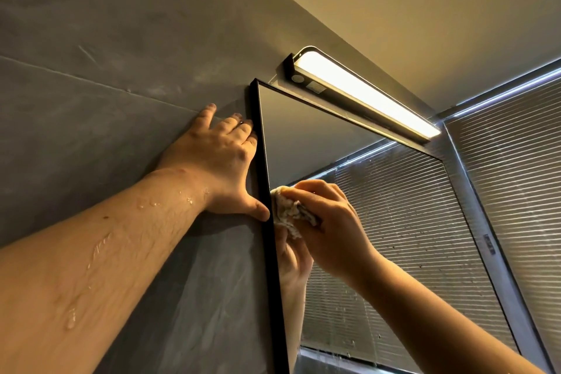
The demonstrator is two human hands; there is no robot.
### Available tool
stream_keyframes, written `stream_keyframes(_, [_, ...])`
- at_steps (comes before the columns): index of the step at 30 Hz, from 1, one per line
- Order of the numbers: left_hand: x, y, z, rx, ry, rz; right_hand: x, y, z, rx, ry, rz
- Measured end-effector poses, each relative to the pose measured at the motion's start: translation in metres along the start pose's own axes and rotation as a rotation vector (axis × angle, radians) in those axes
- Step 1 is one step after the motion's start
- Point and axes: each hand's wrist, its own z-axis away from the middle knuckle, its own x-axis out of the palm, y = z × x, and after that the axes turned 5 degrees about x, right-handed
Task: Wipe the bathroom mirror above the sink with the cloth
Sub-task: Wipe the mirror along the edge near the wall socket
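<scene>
Grey wall [91, 39], lit. I note the left hand [223, 161] spread flat beside the mirror [303, 136] frame; the right hand [331, 228] pinches the cloth [288, 209] against the glass's left edge. Droplets remain; wet forearm risks streaks.

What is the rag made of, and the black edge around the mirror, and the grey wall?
The cloth looks like soft, nubby cotton or terry: it is pale, fuzzy and crumples in the right hand. The mirror frame looks like thin black metal, maybe painted: straight, sharp-edged and matte. The wall looks like smooth grey stone-look tile or panel: it has cloudy streaks and a thin seam, though which one is unclear.
</scene>
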Motion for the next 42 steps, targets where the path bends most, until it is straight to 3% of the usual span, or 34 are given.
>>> stream_keyframes(13, [0.0, 0.0, 0.0, 0.003, -0.003, 0.004, 0.007, -0.002, -0.058, 0.09, 0.006, 0.013])
stream_keyframes(28, [0.001, 0.0, 0.001, 0.005, 0.028, -0.02, 0.006, -0.01, 0.021, 0.033, 0.027, -0.025])
stream_keyframes(34, [-0.003, 0.005, 0.011, 0.01, 0.031, 0.027, -0.001, -0.018, 0.01, 0.068, 0.009, -0.028])
stream_keyframes(38, [0.001, 0.017, 0.025, 0.028, -0.05, 0.036, -0.007, -0.016, -0.004, 0.08, -0.033, 0.012])
stream_keyframes(42, [0.001, 0.018, 0.025, 0.012, -0.009, 0.061, -0.009, -0.023, -0.001, 0.112, -0.085, -0.048])
